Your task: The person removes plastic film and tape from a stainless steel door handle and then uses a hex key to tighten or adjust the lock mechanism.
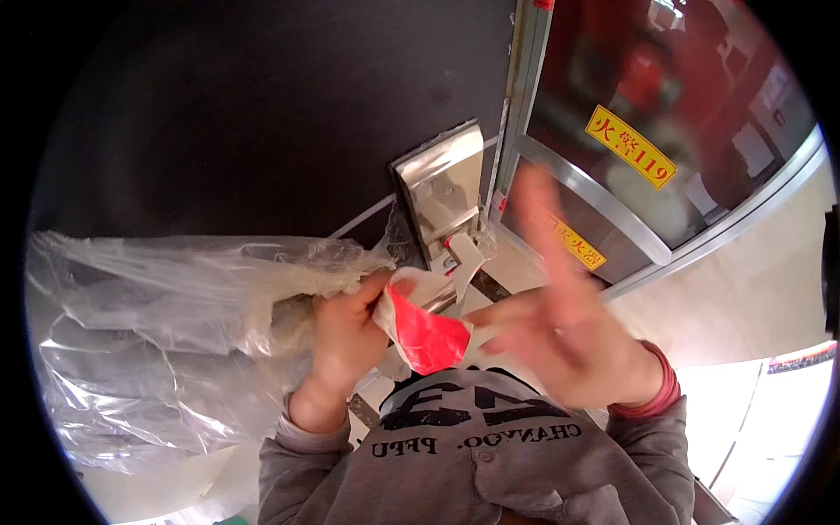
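Note:
My left hand (346, 328) is closed, with thumb and fingers gripping the edge of a crumpled red-and-white piece (427, 337), possibly paper or film. A large sheet of clear plastic (166, 324) reaches up to that hand from the left; whether the fingers also hold it I cannot tell. To the right of the piece, my right hand (569, 341) is raised with its index finger stretched out and its fingers apart. Motion blurs it, and nothing shows in it. A shiny metal panel (446, 188) stands just beyond the hands, with a white strip (466, 255) at its lower end.
A dark panel (262, 122) fills the far left. At the far right stands a metal-framed glass cabinet door (595, 197) with yellow labels (632, 147) and a red reflection. Pale flooring (700, 319) lies to the right of my right hand.

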The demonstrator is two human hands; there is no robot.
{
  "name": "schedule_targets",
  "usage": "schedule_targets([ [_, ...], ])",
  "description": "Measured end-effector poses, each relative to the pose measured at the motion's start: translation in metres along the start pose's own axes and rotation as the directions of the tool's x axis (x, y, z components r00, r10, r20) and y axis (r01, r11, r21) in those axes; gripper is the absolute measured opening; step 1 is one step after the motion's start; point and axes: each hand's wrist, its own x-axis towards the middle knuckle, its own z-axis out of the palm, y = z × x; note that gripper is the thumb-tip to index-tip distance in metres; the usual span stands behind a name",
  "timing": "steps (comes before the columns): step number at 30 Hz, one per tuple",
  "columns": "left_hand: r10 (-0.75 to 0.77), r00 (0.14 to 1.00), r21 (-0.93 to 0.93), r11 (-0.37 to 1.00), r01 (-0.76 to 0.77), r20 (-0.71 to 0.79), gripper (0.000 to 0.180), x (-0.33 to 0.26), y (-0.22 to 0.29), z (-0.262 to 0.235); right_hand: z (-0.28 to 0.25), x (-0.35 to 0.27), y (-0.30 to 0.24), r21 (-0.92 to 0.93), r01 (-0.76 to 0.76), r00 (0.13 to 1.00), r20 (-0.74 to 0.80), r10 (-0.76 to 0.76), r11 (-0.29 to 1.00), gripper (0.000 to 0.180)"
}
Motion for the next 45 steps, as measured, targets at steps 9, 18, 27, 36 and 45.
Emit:
schedule_targets([
  [9, -0.425, 0.894, -0.757, 0.536, 0.374, 0.141, 0.021, -0.007, -0.043, 0.022, -0.014, -0.047, 0.098, 0.470, -0.218, 0.866, -0.311, 0.392, 0.855, 0.065],
  [18, 0.065, 0.662, -0.435, -0.705, 0.560, 0.747, 0.045, -0.017, -0.068, 0.031, 0.017, -0.082, 0.148, 0.560, -0.433, 0.789, -0.143, 0.597, 0.706, 0.045],
  [27, 0.277, 0.724, -0.595, -0.426, 0.682, 0.632, 0.055, -0.015, -0.109, 0.075, 0.034, -0.043, 0.136, 0.300, -0.429, 0.872, -0.111, 0.478, 0.852, 0.048],
  [36, 0.237, 0.715, -0.687, -0.203, 0.698, 0.657, 0.047, -0.015, -0.112, 0.076, 0.062, -0.023, 0.157, 0.328, -0.164, 0.974, -0.094, 0.205, 0.930, 0.048],
  [45, 0.409, 0.766, -0.667, -0.387, 0.637, 0.495, 0.046, -0.031, -0.125, 0.115, 0.068, -0.016, 0.163, 0.422, -0.103, 0.993, -0.014, 0.120, 0.901, 0.057],
])
